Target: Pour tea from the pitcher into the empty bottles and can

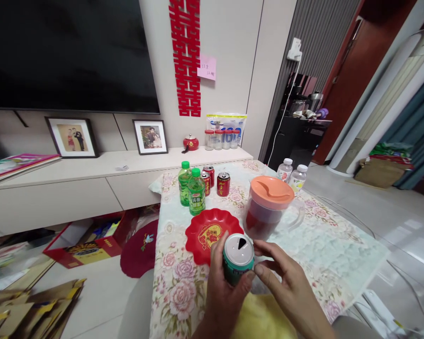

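Observation:
A green can (239, 258) with an opened, dark hole in its silver top is held upright near the front of the table. My left hand (223, 294) wraps round its left side and front. The fingertips of my right hand (286, 278) touch its right side, with the fingers bent and partly apart. Just beyond the can is a red scalloped plate (198, 235) with a gold pattern. A clear pitcher (263, 217) with an orange lid and dark red contents stands behind my right hand. Under my hands lies something yellow (263, 315).
Two green bottles (197, 200) and several red cans (223, 184) stand behind the plate. Two white-capped bottles (298, 178) are at the table's right rear. The flowered tablecloth (183, 287) covers the table. A white cabinet (134, 165) runs behind.

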